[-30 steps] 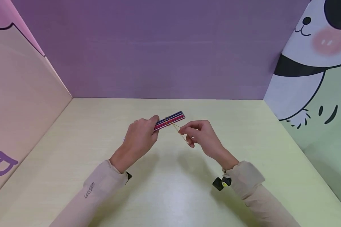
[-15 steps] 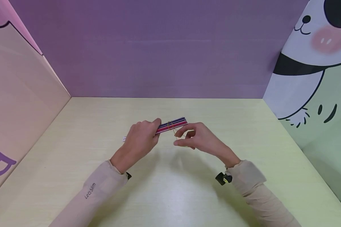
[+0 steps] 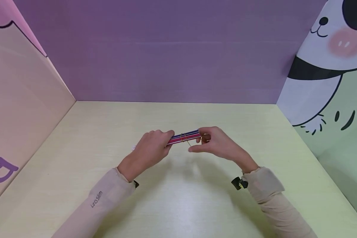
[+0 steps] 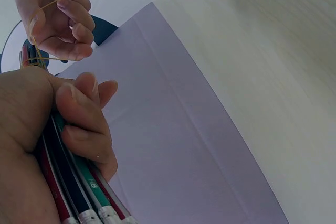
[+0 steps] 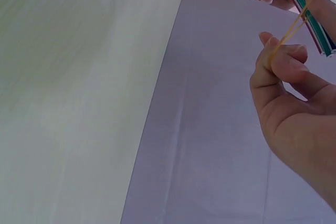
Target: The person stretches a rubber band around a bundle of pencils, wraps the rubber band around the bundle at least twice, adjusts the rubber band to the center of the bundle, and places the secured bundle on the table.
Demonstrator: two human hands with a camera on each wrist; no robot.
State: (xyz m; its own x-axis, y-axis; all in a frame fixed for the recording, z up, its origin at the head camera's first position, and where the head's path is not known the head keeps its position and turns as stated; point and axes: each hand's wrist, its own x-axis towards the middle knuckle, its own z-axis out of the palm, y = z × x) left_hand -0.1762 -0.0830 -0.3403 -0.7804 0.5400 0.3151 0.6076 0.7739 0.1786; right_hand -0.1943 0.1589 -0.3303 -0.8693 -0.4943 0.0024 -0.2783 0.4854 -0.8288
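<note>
A bundle of striped pencils (image 3: pixel 192 135) in red, dark blue and green is gripped by my left hand (image 3: pixel 153 148), above the table. White-tipped ends of the pencils (image 4: pixel 86 179) stick out below the palm in the left wrist view. An orange rubber band (image 5: pixel 289 34) circles the bundle near its far end, with one loop pulled out. My right hand (image 3: pixel 220 142) holds that loop stretched on its curled fingers and thumb, close beside the pencil ends. The left palm hides the middle of the bundle.
The pale wooden table (image 3: pixel 172 211) lies below both hands. A purple panel (image 3: pixel 175 53) stands at the back, a pinkish panel (image 3: pixel 23 92) at the left, and a panel with a panda picture (image 3: pixel 324 96) at the right.
Both hands and the bundle have shifted slightly right and down, and the bundle lies flatter. My right hand has come up to the pencil ends, its fingers spreading the rubber band's loop.
</note>
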